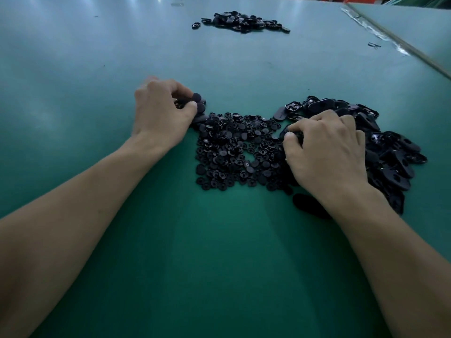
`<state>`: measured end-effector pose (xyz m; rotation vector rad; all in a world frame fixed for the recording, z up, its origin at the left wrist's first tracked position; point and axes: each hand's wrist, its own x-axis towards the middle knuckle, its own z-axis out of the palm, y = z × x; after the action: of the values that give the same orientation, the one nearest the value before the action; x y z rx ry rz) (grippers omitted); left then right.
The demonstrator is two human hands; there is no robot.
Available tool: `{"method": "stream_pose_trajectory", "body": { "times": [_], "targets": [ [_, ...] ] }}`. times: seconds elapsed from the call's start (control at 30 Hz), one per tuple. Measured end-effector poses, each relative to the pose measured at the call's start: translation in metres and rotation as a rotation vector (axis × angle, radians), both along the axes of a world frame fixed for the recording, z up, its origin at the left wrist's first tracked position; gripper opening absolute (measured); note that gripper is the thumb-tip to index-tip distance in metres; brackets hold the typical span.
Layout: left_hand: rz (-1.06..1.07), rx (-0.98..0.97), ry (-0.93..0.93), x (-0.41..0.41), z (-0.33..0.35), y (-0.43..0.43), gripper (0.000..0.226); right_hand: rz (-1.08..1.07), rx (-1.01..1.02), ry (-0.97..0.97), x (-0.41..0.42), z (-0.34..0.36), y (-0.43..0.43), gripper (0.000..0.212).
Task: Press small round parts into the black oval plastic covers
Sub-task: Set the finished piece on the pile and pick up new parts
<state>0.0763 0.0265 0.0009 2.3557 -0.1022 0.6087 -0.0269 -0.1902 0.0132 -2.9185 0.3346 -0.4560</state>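
Note:
A spread of small round black parts point(234, 150) lies on the green table between my hands. To its right is a heap of black oval covers point(390, 152). My left hand point(161, 113) sits at the spread's upper left corner, fingers pinched on a few small round parts point(199, 103). My right hand point(327, 152) rests on the near edge of the cover heap, thumb and fingers closed on a black oval cover point(294, 136) that is mostly hidden. A single oval cover point(310, 206) lies under my right wrist.
A second pile of black oval covers point(244, 21) lies far back at the centre of the green table point(97, 57). The table's right edge point(400, 42) runs diagonally at the upper right, with a small loose piece point(374, 45) near it.

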Motion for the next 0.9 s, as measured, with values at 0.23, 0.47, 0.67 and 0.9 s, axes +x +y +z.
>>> {"method": "stream_pose_trajectory", "body": {
  "times": [0.23, 0.47, 0.67, 0.9],
  "targets": [
    [-0.027, 0.000, -0.055, -0.005, 0.001, -0.005, 0.006, 0.019, 0.029, -0.060, 0.000, 0.001, 0.002, 0.025],
    [-0.192, -0.054, -0.078, -0.029, 0.005, -0.027, 0.012, 0.022, 0.077, -0.047, 0.001, -0.001, 0.001, 0.024],
    [-0.243, -0.055, -0.061, -0.032, 0.002, -0.030, 0.010, 0.024, 0.050, -0.060, 0.003, -0.004, 0.000, 0.026],
    [-0.296, -0.033, -0.094, -0.032, 0.002, -0.030, 0.011, 0.083, 0.130, -0.216, 0.003, -0.006, -0.003, 0.024]
  ]
}}
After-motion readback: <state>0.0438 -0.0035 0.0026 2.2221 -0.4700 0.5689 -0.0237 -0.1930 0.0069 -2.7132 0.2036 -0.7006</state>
